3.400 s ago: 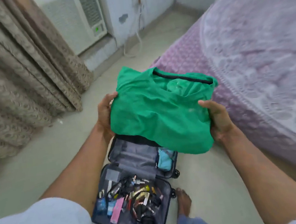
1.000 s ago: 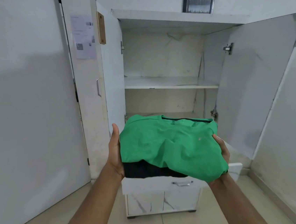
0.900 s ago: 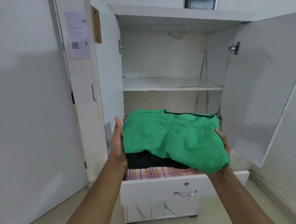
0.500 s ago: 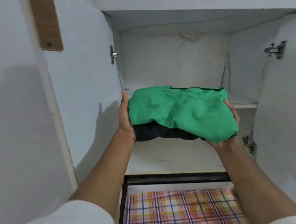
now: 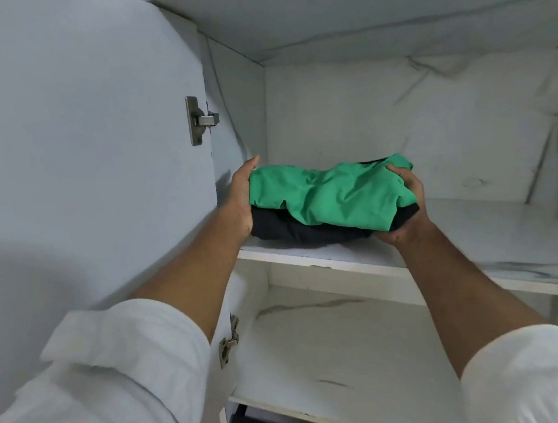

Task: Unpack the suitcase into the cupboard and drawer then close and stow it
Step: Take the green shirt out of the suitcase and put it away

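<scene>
Both hands, left (image 5: 240, 200) and right (image 5: 405, 210), are gripping the clothes (image 5: 328, 202), touching shelf (image 5: 479, 235); advise sliding toward 12 o'clock before releasing.

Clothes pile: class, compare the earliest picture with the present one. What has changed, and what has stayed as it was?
The clothes pile, green over black, was carried from above the suitcase to the cupboard and now sits on its upper shelf, near the left wall. Unchanged: the left hand and right hand still grip its two ends, and the pile stays folded.
</scene>
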